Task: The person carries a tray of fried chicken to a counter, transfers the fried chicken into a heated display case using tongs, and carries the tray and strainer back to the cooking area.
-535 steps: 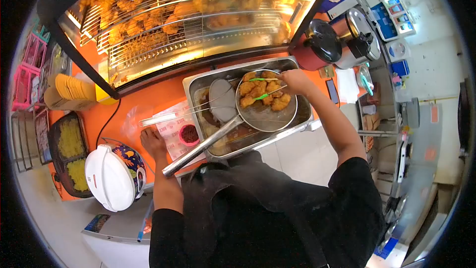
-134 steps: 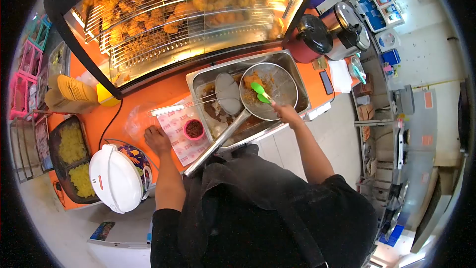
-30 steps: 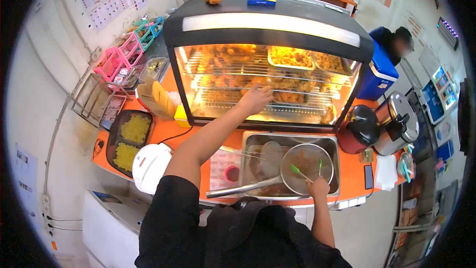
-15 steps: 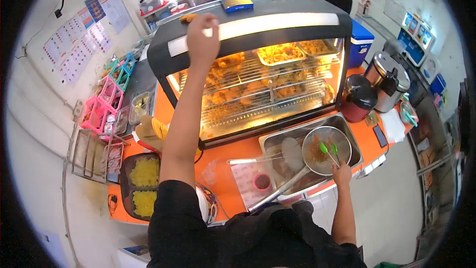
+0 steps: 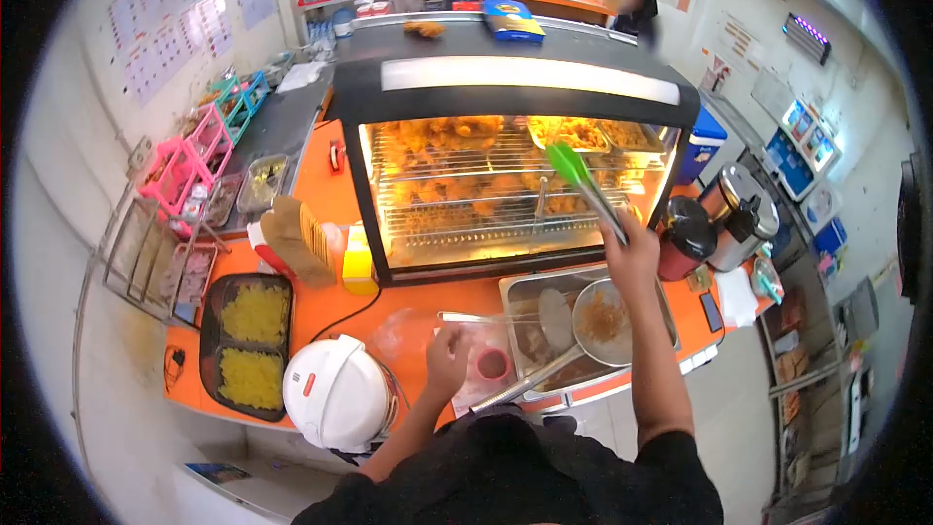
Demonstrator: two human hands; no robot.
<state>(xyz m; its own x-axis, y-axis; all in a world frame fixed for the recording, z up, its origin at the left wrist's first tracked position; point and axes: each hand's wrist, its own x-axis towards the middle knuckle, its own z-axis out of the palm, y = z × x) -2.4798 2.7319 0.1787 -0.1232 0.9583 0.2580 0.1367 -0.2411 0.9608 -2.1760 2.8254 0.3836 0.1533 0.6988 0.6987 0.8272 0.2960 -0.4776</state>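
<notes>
My right hand [image 5: 634,251] is closed on metal tongs [image 5: 590,190] with green tips, raised in front of the glass of the lit display cabinet [image 5: 530,76]. Nothing shows between the tips. Below that hand, a round strainer [image 5: 603,326] holding brown crumbs rests over a steel tray [image 5: 671,326]. Beside it in the tray is a flat skimmer [image 5: 555,319], whose long handle reaches left. My left hand [image 5: 447,358] is near the end of that handle, fingers curled in, with nothing visible in them. A fried piece [image 5: 424,29] lies on the cabinet top.
A white rice cooker [image 5: 335,391] and a black tray of yellow rice [image 5: 245,342] are at left. Near the cabinet stand an oven mitt [image 5: 294,241] and a yellow box [image 5: 359,261]. Metal and dark red pots [image 5: 685,241] stand right. Another person [image 5: 637,10] is at the back.
My left hand has come down from the cabinet top to the counter. My right hand has lifted the tongs out of the strainer to the cabinet front. The view has shifted.
</notes>
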